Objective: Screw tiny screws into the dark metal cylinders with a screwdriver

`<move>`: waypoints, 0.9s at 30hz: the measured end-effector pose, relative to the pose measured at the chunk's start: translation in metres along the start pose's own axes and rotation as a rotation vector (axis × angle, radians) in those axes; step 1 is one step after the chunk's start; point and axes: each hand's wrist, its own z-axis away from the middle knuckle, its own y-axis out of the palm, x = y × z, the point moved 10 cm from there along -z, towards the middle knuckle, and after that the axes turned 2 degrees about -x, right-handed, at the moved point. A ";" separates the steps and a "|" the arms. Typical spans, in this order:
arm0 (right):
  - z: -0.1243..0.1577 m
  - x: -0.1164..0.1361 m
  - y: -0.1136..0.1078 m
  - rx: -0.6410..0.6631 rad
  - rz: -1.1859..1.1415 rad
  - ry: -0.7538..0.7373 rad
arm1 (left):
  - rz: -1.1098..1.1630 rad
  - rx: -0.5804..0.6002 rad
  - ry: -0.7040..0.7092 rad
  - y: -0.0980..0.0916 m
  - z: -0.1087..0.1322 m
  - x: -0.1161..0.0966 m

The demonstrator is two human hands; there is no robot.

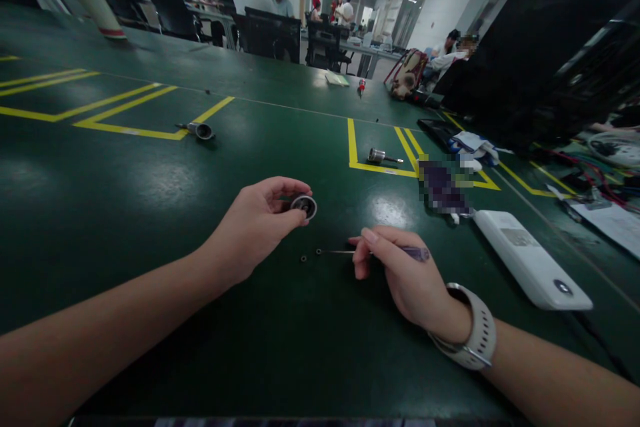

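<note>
My left hand (260, 223) pinches a small round metal cup-like part (311, 208) between thumb and fingers, its open face turned toward me. In my right hand (400, 267) is a thin screwdriver (416, 253) with a purplish see-through handle, its slim shaft pointing left. At the shaft's tip is a small ring (319, 251); whether it is threaded on the tip or only touching, I cannot tell. Just left of it, a second small ring (303, 258) lies on the green table (210, 360), below the metal part.
A metal part with a shaft (377, 156) lies by yellow tape; a similar metal part (203, 131) is at the left. On the right are a blurred-out phone (443, 187), a white power bank (533, 260) with a cable, and a dark monitor (545, 67). People sit beyond the table.
</note>
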 end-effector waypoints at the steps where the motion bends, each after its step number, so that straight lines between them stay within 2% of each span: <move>1: 0.000 0.001 0.000 -0.003 0.017 -0.005 | 0.000 0.005 -0.006 0.001 0.001 0.000; 8: 0.002 0.020 0.007 0.042 0.334 -0.064 | 0.028 0.009 -0.012 0.002 0.001 0.002; 15: 0.019 0.052 0.027 0.107 0.652 -0.440 | 0.107 -0.038 -0.027 0.000 0.003 0.001; 18: 0.024 0.055 0.034 0.132 0.689 -0.557 | 0.132 -0.046 -0.025 -0.001 0.003 0.001; 23: 0.033 0.072 0.029 0.067 0.621 -0.713 | 0.141 -0.028 -0.051 0.001 0.003 0.006; 27: 0.037 0.074 0.035 0.118 0.633 -0.752 | 0.131 0.013 -0.059 0.007 0.005 0.006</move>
